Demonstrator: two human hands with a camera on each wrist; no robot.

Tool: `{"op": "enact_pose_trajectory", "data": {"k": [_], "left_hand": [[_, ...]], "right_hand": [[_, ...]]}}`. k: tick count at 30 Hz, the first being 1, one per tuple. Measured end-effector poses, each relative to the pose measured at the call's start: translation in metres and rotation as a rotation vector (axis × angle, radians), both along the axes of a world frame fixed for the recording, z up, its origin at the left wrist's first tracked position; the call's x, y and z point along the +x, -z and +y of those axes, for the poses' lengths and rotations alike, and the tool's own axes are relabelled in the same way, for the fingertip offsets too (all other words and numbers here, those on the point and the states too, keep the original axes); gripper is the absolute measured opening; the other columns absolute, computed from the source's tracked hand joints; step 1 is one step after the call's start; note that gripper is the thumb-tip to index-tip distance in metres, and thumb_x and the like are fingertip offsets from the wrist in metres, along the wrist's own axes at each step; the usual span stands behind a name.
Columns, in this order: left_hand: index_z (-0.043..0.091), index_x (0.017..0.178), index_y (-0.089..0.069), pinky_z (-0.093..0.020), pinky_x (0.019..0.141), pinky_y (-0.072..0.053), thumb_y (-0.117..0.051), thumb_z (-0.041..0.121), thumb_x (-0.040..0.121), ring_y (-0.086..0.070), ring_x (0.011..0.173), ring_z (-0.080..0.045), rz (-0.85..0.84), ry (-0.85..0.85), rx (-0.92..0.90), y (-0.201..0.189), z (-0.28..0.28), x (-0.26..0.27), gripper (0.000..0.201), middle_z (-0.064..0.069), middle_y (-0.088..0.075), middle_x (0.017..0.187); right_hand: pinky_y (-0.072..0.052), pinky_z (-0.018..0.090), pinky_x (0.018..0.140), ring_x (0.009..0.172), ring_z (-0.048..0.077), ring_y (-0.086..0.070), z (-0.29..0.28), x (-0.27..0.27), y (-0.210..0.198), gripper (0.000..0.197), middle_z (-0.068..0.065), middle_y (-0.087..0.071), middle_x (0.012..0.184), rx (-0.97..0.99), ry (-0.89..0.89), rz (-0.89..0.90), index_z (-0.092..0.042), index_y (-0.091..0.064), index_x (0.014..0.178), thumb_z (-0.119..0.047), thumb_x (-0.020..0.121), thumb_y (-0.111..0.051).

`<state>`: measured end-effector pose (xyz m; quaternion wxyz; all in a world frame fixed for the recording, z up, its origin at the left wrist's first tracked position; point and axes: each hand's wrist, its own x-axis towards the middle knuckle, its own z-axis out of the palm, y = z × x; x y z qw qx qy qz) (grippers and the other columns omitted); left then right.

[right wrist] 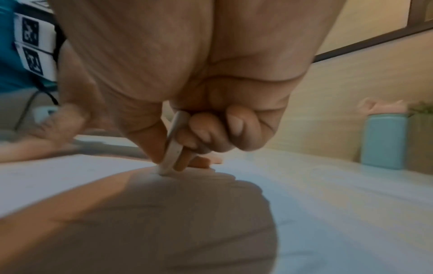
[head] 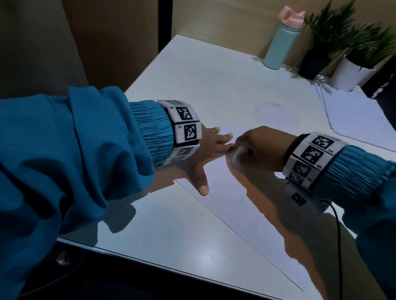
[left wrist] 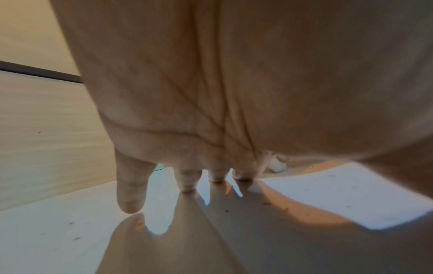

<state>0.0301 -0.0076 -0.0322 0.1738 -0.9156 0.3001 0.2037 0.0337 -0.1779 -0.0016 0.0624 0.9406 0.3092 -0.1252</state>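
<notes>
Your left hand lies flat with fingers spread, pressing the paper down on the counter, and your right hand pinches a small white eraser, its tip down on the paper just beside your left fingers, so the rubbing looks only part done.

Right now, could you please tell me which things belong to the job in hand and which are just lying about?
In use: left hand, pressing flat on the sheet; right hand, pinching a white piece against it.
Lying about: bottle, dark-potted plant, white-potted plant, paper stack, all on the table.
</notes>
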Motion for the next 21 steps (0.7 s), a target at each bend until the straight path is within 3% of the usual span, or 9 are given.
{"op": "enact_pose_trajectory", "data": {"k": [2, 3, 4, 6, 8, 11, 16, 19, 21], "left_hand": [[0.030, 0.154, 0.018, -0.058, 0.115, -0.016, -0.062, 0.083, 0.064, 0.005, 0.152, -0.026, 0.014, 0.001, -0.016, -0.001, 0.001, -0.002, 0.131, 0.002, 0.017, 0.164], [0.030, 0.154, 0.017, -0.057, 0.115, -0.015, -0.063, 0.081, 0.064, 0.005, 0.152, -0.026, 0.023, -0.006, -0.032, -0.002, 0.002, -0.002, 0.131, 0.002, 0.016, 0.164], [0.028, 0.155, 0.015, -0.056, 0.116, -0.014, -0.063, 0.080, 0.064, 0.005, 0.152, -0.026, 0.027, -0.010, -0.045, -0.001, 0.003, -0.002, 0.131, 0.001, 0.016, 0.164], [0.026, 0.156, 0.013, -0.055, 0.116, -0.012, -0.062, 0.080, 0.065, 0.006, 0.152, -0.025, 0.026, -0.017, -0.045, 0.000, 0.002, -0.001, 0.130, 0.000, 0.016, 0.164], [0.028, 0.155, 0.014, -0.059, 0.115, -0.013, -0.062, 0.082, 0.064, 0.007, 0.152, -0.026, 0.036, -0.015, -0.022, -0.001, 0.001, -0.002, 0.131, 0.001, 0.017, 0.164], [0.030, 0.154, 0.017, -0.060, 0.113, -0.017, -0.064, 0.080, 0.065, 0.003, 0.152, -0.030, 0.008, -0.004, -0.009, -0.001, -0.001, -0.001, 0.131, 0.002, 0.015, 0.165], [0.030, 0.155, 0.013, -0.058, 0.115, -0.015, -0.066, 0.083, 0.060, 0.004, 0.152, -0.027, 0.020, -0.009, -0.039, 0.001, 0.002, -0.002, 0.135, 0.002, 0.014, 0.165], [0.026, 0.157, 0.009, -0.055, 0.116, -0.015, -0.066, 0.085, 0.057, 0.001, 0.152, -0.027, 0.001, -0.014, -0.075, 0.001, 0.002, -0.003, 0.138, 0.000, 0.011, 0.165], [0.028, 0.155, 0.015, -0.057, 0.115, -0.015, -0.062, 0.086, 0.058, 0.003, 0.152, -0.026, 0.013, -0.017, -0.056, 0.001, 0.002, -0.004, 0.137, 0.002, 0.014, 0.165]], "right_hand": [[-0.054, 0.034, 0.083, 0.080, 0.028, -0.063, 0.007, -0.012, 0.004, 0.024, 0.007, -0.067, 0.085, -0.025, -0.040, 0.013, -0.022, -0.059, 0.081, -0.032, 0.084, -0.038], [-0.051, 0.030, 0.086, 0.084, 0.028, -0.062, 0.015, -0.022, 0.007, 0.030, 0.010, -0.069, 0.096, -0.033, -0.107, 0.062, -0.015, -0.065, 0.096, -0.030, 0.087, -0.041], [-0.045, 0.027, 0.086, 0.091, 0.028, -0.061, 0.021, -0.035, 0.007, 0.032, 0.011, -0.068, 0.108, -0.058, -0.177, 0.139, -0.010, -0.065, 0.110, -0.028, 0.091, -0.045], [-0.043, 0.030, 0.089, 0.110, 0.029, -0.059, 0.023, -0.044, 0.005, 0.036, 0.011, -0.063, 0.123, -0.083, -0.240, 0.232, -0.010, -0.059, 0.127, -0.024, 0.095, -0.052], [-0.046, 0.030, 0.086, 0.109, 0.030, -0.060, 0.019, -0.027, 0.000, 0.034, 0.010, -0.064, 0.120, -0.122, -0.143, 0.165, -0.013, -0.059, 0.125, -0.027, 0.095, -0.052], [-0.052, 0.037, 0.088, 0.099, 0.028, -0.064, 0.010, 0.001, -0.004, 0.020, 0.006, -0.067, 0.104, -0.156, 0.009, 0.012, -0.021, -0.059, 0.099, -0.029, 0.092, -0.043], [-0.049, 0.037, 0.091, 0.110, 0.033, -0.060, 0.025, -0.034, -0.001, 0.038, 0.010, -0.062, 0.122, -0.179, -0.150, 0.067, -0.016, -0.055, 0.129, -0.029, 0.095, -0.047], [-0.046, 0.032, 0.086, 0.110, 0.032, -0.059, 0.023, -0.046, 0.001, 0.032, 0.010, -0.063, 0.119, -0.144, -0.224, 0.154, -0.014, -0.058, 0.124, -0.025, 0.095, -0.051], [-0.047, 0.030, 0.081, 0.097, 0.030, -0.061, 0.012, -0.031, -0.001, 0.019, 0.004, -0.064, 0.103, -0.068, -0.159, 0.117, -0.023, -0.061, 0.106, -0.027, 0.092, -0.049]]}}
